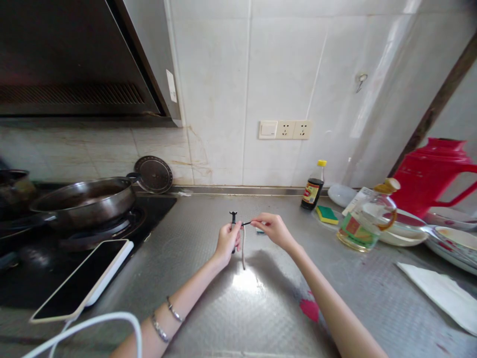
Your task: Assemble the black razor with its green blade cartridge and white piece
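Observation:
My left hand (225, 244) is closed around a slim black tool (233, 217) held upright, its forked top standing above my fingers; its exact kind is unclear. Between both hands runs a short thin black strip (246, 223), pinched at its right end by the fingertips of my right hand (276, 230). Its left end meets my left thumb. A pale cord (244, 251) hangs just right of my left hand, down toward the metal counter (208, 318). Partly behind my right fingers lies a small teal-and-white item (260, 230), too small to name.
Left are a steel pan (89, 201) on the stove and a phone (80, 283) with a white cable (122, 314). At right stand a soy sauce bottle (312, 191), a sponge (327, 215), an oil jug (359, 231), bowls, a red thermos (428, 174) and a white paper (439, 293).

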Demonstrator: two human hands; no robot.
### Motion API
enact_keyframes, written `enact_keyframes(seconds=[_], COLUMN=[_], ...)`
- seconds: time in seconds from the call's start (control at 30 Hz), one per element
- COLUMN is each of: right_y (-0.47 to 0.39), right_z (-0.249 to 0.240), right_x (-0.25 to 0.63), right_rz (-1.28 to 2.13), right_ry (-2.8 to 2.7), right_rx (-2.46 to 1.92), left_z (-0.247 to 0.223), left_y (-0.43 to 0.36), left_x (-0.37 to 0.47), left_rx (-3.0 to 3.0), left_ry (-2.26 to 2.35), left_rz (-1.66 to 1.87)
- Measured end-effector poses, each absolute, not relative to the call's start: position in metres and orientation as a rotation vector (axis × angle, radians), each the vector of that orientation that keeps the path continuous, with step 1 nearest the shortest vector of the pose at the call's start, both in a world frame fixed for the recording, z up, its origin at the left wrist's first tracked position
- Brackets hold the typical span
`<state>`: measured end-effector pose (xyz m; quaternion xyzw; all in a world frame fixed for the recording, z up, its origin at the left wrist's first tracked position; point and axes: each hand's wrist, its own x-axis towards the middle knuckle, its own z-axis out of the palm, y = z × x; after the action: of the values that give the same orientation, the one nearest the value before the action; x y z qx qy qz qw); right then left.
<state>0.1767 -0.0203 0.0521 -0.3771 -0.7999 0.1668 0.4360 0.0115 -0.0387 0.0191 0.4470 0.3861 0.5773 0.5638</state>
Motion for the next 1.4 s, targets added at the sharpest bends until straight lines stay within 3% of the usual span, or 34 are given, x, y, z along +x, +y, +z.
enact_keyframes(seconds=[0.43, 1.4], right_y=[-0.016, -0.018], right_z=[0.033, 0.036], right_x=[0.158, 0.156], right_rz=[1.020, 0.993], right_ry=[-1.375, -1.364], right_rx=[-1.046, -0.986], left_z=[0.020, 0.018], left_y=[-0.048, -0.062], left_x=[0.015, 0.028], left_rx=[1.242, 1.302], left_ry=[0.840, 0.921], left_rz=[1.462, 1.278])
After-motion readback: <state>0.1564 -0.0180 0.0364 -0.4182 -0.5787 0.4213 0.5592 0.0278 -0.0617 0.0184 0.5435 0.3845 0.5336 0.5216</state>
